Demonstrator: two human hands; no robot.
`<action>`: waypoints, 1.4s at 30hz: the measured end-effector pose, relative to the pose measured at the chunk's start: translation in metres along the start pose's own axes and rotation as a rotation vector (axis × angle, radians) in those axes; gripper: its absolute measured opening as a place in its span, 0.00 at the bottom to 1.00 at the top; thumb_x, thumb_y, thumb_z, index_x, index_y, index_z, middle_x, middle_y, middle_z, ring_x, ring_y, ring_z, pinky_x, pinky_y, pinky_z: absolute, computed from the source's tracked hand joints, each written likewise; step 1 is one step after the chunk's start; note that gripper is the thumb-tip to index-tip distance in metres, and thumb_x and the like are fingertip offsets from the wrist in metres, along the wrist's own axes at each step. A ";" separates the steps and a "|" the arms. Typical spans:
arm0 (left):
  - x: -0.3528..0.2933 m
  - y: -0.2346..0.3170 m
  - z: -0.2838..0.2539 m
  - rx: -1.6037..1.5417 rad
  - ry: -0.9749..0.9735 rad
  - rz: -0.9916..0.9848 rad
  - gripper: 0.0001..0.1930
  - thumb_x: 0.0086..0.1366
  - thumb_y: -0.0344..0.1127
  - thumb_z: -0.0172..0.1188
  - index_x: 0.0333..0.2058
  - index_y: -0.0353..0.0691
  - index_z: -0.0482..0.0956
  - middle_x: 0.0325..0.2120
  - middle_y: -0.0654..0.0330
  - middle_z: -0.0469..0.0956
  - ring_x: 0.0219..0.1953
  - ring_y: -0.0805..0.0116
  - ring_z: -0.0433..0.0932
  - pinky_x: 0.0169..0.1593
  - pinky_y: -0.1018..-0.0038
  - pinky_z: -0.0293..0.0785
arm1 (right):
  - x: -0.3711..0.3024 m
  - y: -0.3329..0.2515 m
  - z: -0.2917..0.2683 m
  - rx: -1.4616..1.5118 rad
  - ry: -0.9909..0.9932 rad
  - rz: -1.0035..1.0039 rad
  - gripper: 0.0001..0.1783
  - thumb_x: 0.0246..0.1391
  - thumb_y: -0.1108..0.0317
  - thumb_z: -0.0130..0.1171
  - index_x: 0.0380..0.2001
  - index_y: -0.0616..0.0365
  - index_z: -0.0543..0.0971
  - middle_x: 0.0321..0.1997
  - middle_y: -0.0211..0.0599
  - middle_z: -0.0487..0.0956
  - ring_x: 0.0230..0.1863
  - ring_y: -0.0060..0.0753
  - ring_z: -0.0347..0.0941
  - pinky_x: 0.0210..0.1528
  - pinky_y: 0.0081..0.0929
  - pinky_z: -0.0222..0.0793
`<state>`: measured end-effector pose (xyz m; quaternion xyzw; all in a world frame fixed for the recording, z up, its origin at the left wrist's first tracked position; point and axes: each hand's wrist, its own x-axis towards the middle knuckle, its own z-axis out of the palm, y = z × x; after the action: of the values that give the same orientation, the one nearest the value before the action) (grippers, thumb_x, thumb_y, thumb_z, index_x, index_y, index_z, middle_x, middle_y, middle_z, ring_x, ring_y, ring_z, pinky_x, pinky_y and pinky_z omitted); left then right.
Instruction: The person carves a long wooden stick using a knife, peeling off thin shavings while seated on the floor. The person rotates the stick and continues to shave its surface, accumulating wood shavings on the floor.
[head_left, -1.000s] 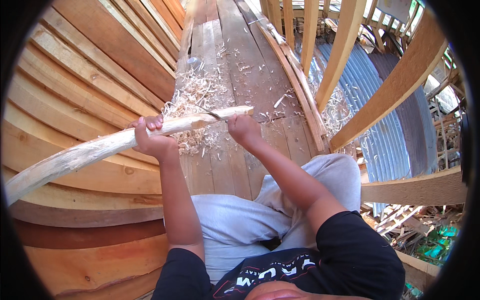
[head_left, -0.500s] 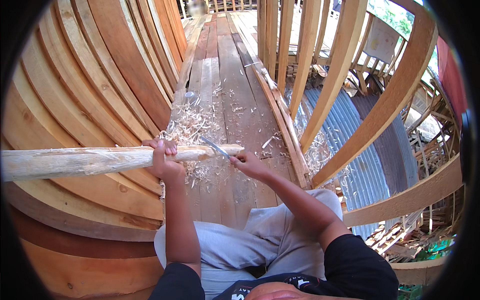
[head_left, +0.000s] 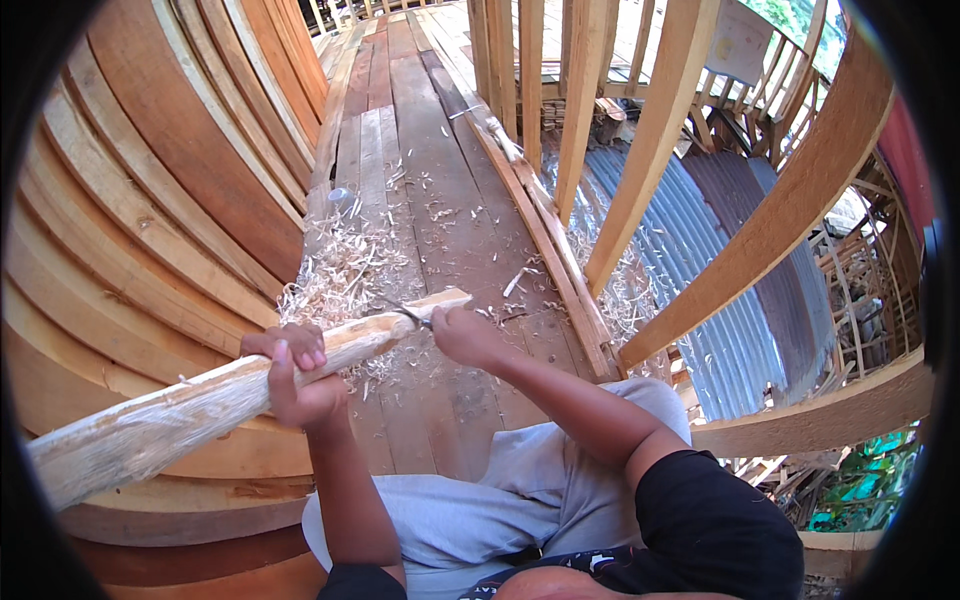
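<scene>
A long, pale, debarked wooden pole (head_left: pixel 190 407) slants up from the lower left to a whittled tip near the middle. My left hand (head_left: pixel 300 370) is wrapped round it, partway along. In my right hand (head_left: pixel 468 336) is a knife (head_left: pixel 402 309), gripped by its handle close to the pole's narrow end. The dark blade lies across the top of the pole, against the cut wood. Most of the handle is hidden in my fist. Curled wood shavings (head_left: pixel 350 262) are heaped on the floor just beyond the pole.
A plank wall (head_left: pixel 150 190) rises on the left. Wooden railing posts (head_left: pixel 650 150) line the right, with corrugated metal roofing (head_left: pixel 680 270) below them. A small clear cup (head_left: pixel 341 198) stands by the shavings on the plank floor (head_left: pixel 430 170). A narrow pole (head_left: pixel 540 200) lies along the railing base.
The pole has tilted from nearly level, its left end now lower and nearer. My left hand has shifted left and down with it. The knife blade has turned flatter across the pole.
</scene>
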<state>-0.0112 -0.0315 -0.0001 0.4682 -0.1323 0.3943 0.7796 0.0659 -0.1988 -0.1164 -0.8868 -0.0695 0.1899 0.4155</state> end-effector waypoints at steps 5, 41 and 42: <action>0.005 -0.005 -0.002 -0.023 0.119 -0.043 0.06 0.56 0.34 0.49 0.25 0.47 0.60 0.13 0.68 0.58 0.17 0.78 0.59 0.26 0.79 0.59 | 0.022 0.036 0.008 0.027 0.037 0.048 0.36 0.66 0.52 0.27 0.35 0.73 0.78 0.40 0.68 0.77 0.46 0.66 0.73 0.53 0.52 0.65; 0.001 -0.002 0.006 0.025 0.350 -0.048 0.05 0.52 0.32 0.49 0.23 0.47 0.61 0.13 0.67 0.57 0.16 0.76 0.57 0.25 0.77 0.59 | 0.017 0.032 0.007 -0.169 0.235 0.030 0.30 0.62 0.56 0.34 0.22 0.67 0.80 0.27 0.59 0.79 0.33 0.62 0.77 0.43 0.52 0.71; 0.002 -0.003 0.002 0.021 0.325 -0.024 0.04 0.51 0.31 0.49 0.24 0.46 0.62 0.12 0.67 0.57 0.15 0.75 0.57 0.23 0.78 0.59 | 0.011 0.013 0.007 -0.175 0.218 -0.025 0.30 0.62 0.56 0.34 0.23 0.67 0.80 0.28 0.59 0.79 0.34 0.63 0.77 0.43 0.52 0.71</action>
<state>-0.0079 -0.0334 0.0005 0.4078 0.0052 0.4570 0.7905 0.0725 -0.1986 -0.1335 -0.9341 -0.0513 0.0806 0.3439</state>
